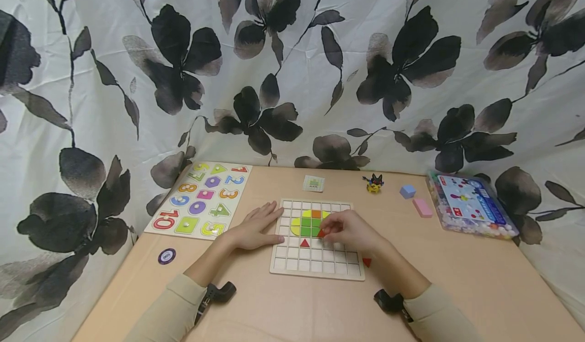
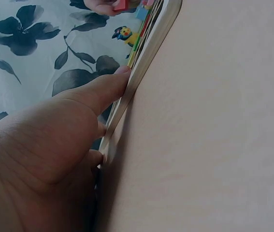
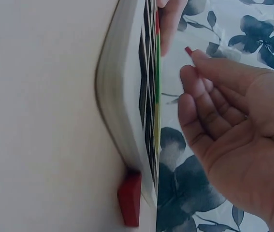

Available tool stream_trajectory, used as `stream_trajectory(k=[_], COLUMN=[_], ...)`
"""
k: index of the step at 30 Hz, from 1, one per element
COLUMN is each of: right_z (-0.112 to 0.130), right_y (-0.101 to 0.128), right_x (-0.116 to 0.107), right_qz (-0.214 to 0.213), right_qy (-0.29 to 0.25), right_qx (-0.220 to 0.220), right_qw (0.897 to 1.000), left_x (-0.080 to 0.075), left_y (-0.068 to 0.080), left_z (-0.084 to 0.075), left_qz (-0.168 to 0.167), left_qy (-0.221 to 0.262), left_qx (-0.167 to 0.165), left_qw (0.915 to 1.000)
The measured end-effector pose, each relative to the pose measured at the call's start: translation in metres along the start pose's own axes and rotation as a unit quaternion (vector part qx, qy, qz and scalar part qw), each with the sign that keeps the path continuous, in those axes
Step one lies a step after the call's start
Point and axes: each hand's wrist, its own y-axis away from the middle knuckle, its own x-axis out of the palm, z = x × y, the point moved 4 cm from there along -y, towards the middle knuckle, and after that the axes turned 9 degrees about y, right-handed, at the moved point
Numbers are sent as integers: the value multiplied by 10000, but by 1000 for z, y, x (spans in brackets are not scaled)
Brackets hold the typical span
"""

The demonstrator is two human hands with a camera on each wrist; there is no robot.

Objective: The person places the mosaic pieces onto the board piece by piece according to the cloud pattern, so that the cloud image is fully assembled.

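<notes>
A pale grid board (image 1: 292, 265) lies flat on the table. Green tiles (image 1: 311, 226) fill its middle, with yellow tiles (image 1: 295, 226) around them and an orange tile (image 1: 316, 213) at the top. One red triangle (image 1: 304, 243) sits just below the green. My left hand (image 1: 254, 229) rests along the board's left edge, fingers extended, thumb (image 2: 112, 87) touching the side. Over the right half, my right hand (image 1: 349, 230) pinches a small red tile (image 3: 188, 50) between thumb and fingertips. Another red piece (image 3: 129, 199) lies on the table against the board's right edge.
A number-and-shape puzzle board (image 1: 197, 207) lies at the left, with a round dark disc (image 1: 166, 256) nearer me. Behind the grid are a small picture card (image 1: 313, 183) and a yellow figurine (image 1: 374, 184). Right stand a blue block (image 1: 408, 192), a pink block (image 1: 422, 208) and a clear bead box (image 1: 470, 205).
</notes>
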Motion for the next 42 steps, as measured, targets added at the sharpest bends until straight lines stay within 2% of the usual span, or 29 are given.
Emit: stream_trajectory(k=[3, 14, 26, 37, 42], right_z=[1, 2, -3, -1, 0], right_y=[-1, -5, -7, -6, -6], right_x=[4, 17, 22, 23, 24], right_qz=[50, 140, 282, 340, 374], right_qy=[103, 615, 901, 972, 917], right_qx=[-9, -490, -489, -484, -349], right_qw=[9999, 9968, 9943, 9935, 9945], left_x=[0, -1, -1, -1, -1], left_y=[0, 0, 1, 1, 2], left_z=[-1, 0, 0, 0, 0], left_qz=[-1, 12, 34, 15, 19], left_qy=[14, 6, -25, 27, 17], left_qx=[-16, -42, -112, -90, -96], left_qw=[10000, 10000, 9999, 10000, 10000])
